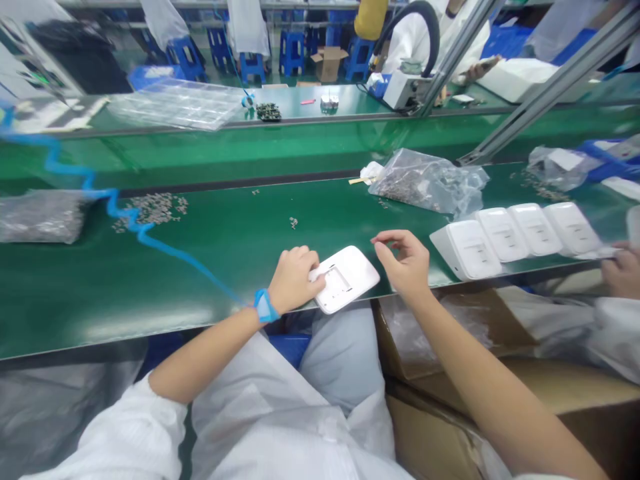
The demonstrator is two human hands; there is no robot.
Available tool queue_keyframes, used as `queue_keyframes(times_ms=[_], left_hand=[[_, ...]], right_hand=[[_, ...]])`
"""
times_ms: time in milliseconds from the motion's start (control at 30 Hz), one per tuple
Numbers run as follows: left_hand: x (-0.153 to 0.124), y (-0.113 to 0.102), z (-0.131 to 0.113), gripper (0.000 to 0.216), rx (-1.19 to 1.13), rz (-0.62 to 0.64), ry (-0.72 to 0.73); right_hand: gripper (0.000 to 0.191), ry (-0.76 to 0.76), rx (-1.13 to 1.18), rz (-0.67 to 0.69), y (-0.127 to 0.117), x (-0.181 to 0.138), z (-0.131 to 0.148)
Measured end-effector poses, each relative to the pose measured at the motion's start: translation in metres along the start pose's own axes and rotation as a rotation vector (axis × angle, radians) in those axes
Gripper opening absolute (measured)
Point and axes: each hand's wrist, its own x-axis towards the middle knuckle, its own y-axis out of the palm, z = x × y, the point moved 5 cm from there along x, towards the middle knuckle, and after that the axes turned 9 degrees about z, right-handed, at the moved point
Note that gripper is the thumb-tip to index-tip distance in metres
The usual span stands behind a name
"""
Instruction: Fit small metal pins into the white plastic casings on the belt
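My left hand (295, 280) grips the near edge of a white plastic device housing (350, 280), which lies on the green conveyor belt (125, 293) with a rectangular recess facing up. My right hand (404, 263) hovers just right of the housing, fingers curled, with nothing visible in it. A blue anti-static strap (265, 307) circles my left wrist, and its coiled blue cord (133, 220) runs away left. Several finished-looking white housings (525, 233) stand in a row to the right.
A clear bag of small parts (425, 180) lies beyond my right hand, with loose grey parts (150, 210) and another bag (40, 217) at left. A co-worker's hand (623, 270) reaches the row's far end. A cardboard box (450, 333) sits below the belt's edge.
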Motion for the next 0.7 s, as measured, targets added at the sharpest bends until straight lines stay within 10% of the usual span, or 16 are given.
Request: queue_keyframes(times_ms=[167,300,500,700], left_hand=[[-0.064,-0.040,0.054,0.025,0.026,-0.180,-0.435],[-0.081,-0.047,0.068,0.035,-0.183,-0.226,-0.430],[-0.042,-0.062,0.092,0.016,-0.297,-0.291,-0.230],[0.011,-0.080,0.144,0.014,-0.299,-0.387,-0.188]], right_hand=[[0.017,0.095,-0.109,0.208,0.024,0.001,-0.028],[0.016,0.031,-0.154,0.279,0.033,0.004,-0.023],[0.016,0.020,-0.196,0.263,0.050,0.037,0.003],[0.024,0.034,-0.198,0.374,0.146,0.134,0.080]])
